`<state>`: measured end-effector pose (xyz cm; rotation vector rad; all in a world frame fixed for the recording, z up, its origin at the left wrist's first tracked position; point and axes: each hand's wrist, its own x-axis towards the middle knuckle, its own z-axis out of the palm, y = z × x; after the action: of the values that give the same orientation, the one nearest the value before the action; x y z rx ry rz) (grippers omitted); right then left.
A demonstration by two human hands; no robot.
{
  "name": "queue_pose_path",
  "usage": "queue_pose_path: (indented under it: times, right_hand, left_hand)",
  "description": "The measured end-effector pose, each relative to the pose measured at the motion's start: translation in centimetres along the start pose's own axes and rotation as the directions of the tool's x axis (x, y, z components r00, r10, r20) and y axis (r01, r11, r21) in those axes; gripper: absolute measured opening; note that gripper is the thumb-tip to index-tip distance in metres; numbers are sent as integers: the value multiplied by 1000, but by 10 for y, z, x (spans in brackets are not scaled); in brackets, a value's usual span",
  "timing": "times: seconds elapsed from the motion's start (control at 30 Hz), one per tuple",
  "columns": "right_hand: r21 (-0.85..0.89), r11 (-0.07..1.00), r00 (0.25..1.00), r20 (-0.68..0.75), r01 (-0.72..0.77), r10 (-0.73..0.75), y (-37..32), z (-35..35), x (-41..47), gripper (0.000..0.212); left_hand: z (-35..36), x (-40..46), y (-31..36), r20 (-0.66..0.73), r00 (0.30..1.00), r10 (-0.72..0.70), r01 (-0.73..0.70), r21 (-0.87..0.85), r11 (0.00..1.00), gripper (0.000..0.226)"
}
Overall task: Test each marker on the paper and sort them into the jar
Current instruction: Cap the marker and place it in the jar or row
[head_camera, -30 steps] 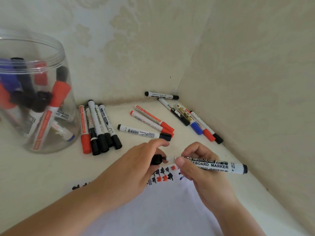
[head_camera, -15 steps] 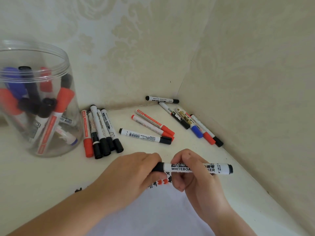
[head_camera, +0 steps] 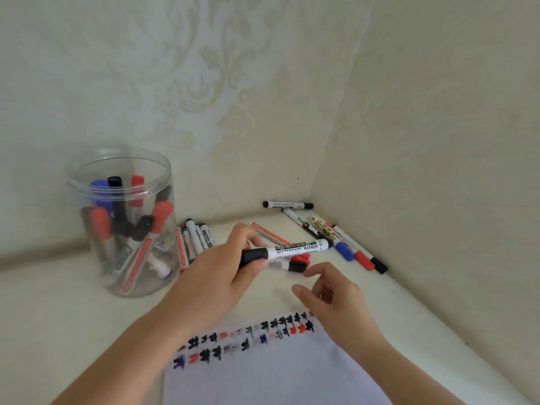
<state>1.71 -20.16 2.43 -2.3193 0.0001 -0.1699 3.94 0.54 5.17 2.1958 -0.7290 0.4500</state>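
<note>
Marker (head_camera: 295,249) now in left hand (head_camera: 230,267) alone

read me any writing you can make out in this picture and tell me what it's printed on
"WHITEBOARD MARKER": on the white barrel of the black-capped marker that the left hand holds.
Characters above that line on the same barrel: too blurred to read.
Labels on the loose markers on the table and those in the jar: too small to read.
Marks on the paper: test scribbles, no words.

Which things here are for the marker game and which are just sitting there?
For the job: the capped marker held by the left hand, the paper, the jar, the loose markers waiting.
Just there: the patterned wall.
</note>
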Motion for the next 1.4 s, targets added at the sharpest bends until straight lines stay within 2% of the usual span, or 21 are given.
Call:
queue_pose_path:
  times: [0.03, 0.07, 0.1, 0.17, 0.27, 0.33, 0.37, 0.43, 0.57, 0.63, 0.7, 0.77, 0.87, 0.93, 1.07, 1.13, 1.2, 1.23, 1.3, 1.37, 1.4]
  right_hand:
    - [-228, 970, 996, -20, 84, -91, -1, 0, 2, 22]
    - [-370, 915, 983, -20, 161, -181, -5, -1, 5, 21]
    - [-410, 885, 967, -26, 221, -254, -11, 0, 9, 20]
    - [-315, 909, 949, -68, 273, -309, -29, 2, 16, 13]
    - [-137, 928, 905, -210, 347, -370, -54, 10, 30, 4]
    - [-93, 930, 902, -226, 357, -369, -65, 17, 39, 7]
    - [-76, 938, 913, -211, 339, -348, -68, 21, 44, 10]
    - [-56, 957, 943, -167, 283, -289, -66, 31, 53, 13]
    - [-64, 986, 984, -89, 151, -157, -50, 49, 61, 17]
    - [-61, 991, 988, -87, 119, -124, -41, 53, 62, 17]
    - [-77, 992, 991, -78, 99, -105, -34, 52, 64, 16]
    - [-118, 989, 995, -49, 85, -91, -27, 47, 67, 14]
    - [-293, 952, 996, 31, 88, -83, -15, 37, 71, 8]
    - [-412, 901, 990, 77, 136, -114, -7, 34, 71, 19]
    - [-533, 816, 975, 109, 223, -196, -2, 37, 65, 32]
    - [-595, 761, 965, 136, 260, -224, -3, 38, 64, 34]
    - [-610, 739, 957, 139, 284, -253, -6, 35, 63, 31]
    - [-576, 768, 959, 119, 279, -259, -7, 33, 61, 29]
    - [-379, 900, 975, 39, 217, -219, -12, 24, 53, 23]
    - [-77, 991, 994, 4, 110, -110, -19, 13, 43, 12]
    - [66, 996, 998, 30, 54, -56, -23, 8, 36, 8]
  left_hand:
    - [-12, 1, 2, -64, 998, 12, -13, -16, 1000, 18]
    - [-25, 1, 5, -145, 989, 25, -31, -37, 999, 18]
    - [-39, 2, 8, -234, 971, 39, -53, -56, 997, 16]
    - [-68, 2, 16, -420, 905, 72, -102, -50, 993, 6]
    - [-112, -1, 20, -656, 737, 161, -136, 89, 987, 7]
    - [-136, -2, 18, -734, 652, 192, -92, 176, 980, 8]
    - [-145, -1, 16, -745, 640, 191, -52, 206, 977, 9]
    - [-156, 2, 9, -701, 691, 177, 60, 300, 952, 12]
    - [-151, 9, -11, -414, 907, 77, 180, 545, 819, 32]
    - [-144, 9, -21, -319, 948, 0, 206, 613, 762, 42]
    - [-137, 8, -30, -300, 953, -42, 228, 617, 753, 51]
    - [-131, 7, -33, -321, 946, -51, 237, 572, 786, 57]
    - [-119, 9, -29, -320, 946, -48, 226, 548, 805, 56]
    - [-112, 10, -24, -285, 956, -66, 233, 603, 763, 54]
    - [-113, 16, -15, -273, 956, -109, 270, 667, 695, 57]
    - [-109, 19, -10, -310, 951, -6, 217, 652, 726, 45]
    - [-96, 21, -3, -337, 929, 154, 74, 576, 814, 35]
    - [-86, 21, 0, -314, 927, 203, -13, 515, 857, 31]
    - [-59, 22, 3, -196, 957, 212, -138, 334, 932, 27]
    - [-28, 21, 5, -44, 991, 124, -117, 140, 983, 22]
    - [-12, 19, 4, 27, 997, 68, -70, 83, 994, 19]
